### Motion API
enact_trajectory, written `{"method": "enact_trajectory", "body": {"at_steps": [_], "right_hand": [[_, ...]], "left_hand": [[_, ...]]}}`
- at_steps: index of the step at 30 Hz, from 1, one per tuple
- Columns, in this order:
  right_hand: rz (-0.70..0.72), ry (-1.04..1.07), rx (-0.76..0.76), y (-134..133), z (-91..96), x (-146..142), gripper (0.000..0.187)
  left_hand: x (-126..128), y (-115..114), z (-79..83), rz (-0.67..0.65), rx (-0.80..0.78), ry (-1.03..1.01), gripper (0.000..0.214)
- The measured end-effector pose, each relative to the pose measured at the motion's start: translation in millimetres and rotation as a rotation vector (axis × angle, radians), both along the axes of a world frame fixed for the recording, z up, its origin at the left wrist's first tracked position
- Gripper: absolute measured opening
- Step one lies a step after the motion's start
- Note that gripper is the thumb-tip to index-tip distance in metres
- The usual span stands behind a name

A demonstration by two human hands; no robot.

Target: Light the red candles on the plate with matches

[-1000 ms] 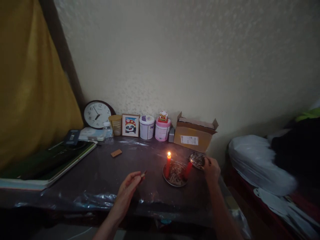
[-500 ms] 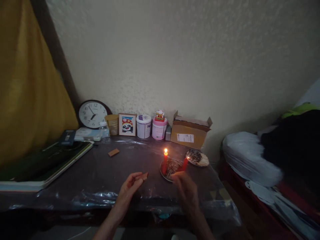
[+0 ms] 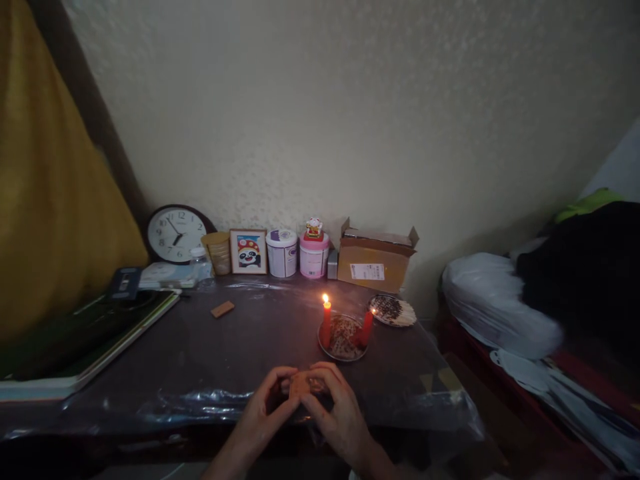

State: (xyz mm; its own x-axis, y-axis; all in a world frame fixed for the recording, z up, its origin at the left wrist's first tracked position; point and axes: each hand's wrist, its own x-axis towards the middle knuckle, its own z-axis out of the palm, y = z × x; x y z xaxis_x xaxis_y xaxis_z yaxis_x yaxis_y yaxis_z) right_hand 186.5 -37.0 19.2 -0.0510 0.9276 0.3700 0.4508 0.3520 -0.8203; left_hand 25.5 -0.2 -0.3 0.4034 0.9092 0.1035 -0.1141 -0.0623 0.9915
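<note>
My left hand [image 3: 265, 408] and my right hand [image 3: 339, 412] meet near the table's front edge. The fingers of both are closed on a small brown matchbox [image 3: 300, 385] held between them. Just beyond stands a round metal plate [image 3: 343, 349] with two red candles. The left candle [image 3: 326, 323] burns with a bright flame. A faint glow shows at the tip of the right candle [image 3: 367, 328]. A second patterned plate [image 3: 393, 311] lies behind it to the right.
Along the wall stand a clock [image 3: 175, 235], a cup [image 3: 218, 252], a panda picture [image 3: 248, 252], two tins [image 3: 281, 253] and a cardboard box [image 3: 375, 264]. Another small brown box [image 3: 223, 309] lies on the plastic-covered table [image 3: 200, 353]. Books [image 3: 85, 337] lie at the left, bags [image 3: 495, 303] on the right.
My right hand left the patterned plate at the right and came back to the middle front. My left hand drew nearer, and both now close on the small box.
</note>
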Motion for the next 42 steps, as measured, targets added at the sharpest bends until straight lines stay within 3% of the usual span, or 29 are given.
{"method": "enact_trajectory", "body": {"at_steps": [16,24,28,35,42], "right_hand": [[0.105,0.012,-0.017,-2,-16.1,6,0.026],[0.087,0.064,-0.017,-3,-12.2,3,0.022],[0.092,0.109,-0.029,-3,-11.5,3,0.019],[0.074,0.113,0.027,-5,-14.0,3,0.025],[0.122,-0.031,0.153,-4,-14.1,4,0.03]], "left_hand": [[-7,0,-12.0,-0.042,0.05,0.06,0.034],[-7,-4,-4.5,-0.02,0.018,0.094,0.032],[-8,-3,-5.8,-0.097,-0.068,-0.013,0.033],[-4,-2,-13.8,-0.071,-0.313,-0.32,0.038],[-3,-10,5.4,-0.235,-0.46,-0.457,0.021]]}}
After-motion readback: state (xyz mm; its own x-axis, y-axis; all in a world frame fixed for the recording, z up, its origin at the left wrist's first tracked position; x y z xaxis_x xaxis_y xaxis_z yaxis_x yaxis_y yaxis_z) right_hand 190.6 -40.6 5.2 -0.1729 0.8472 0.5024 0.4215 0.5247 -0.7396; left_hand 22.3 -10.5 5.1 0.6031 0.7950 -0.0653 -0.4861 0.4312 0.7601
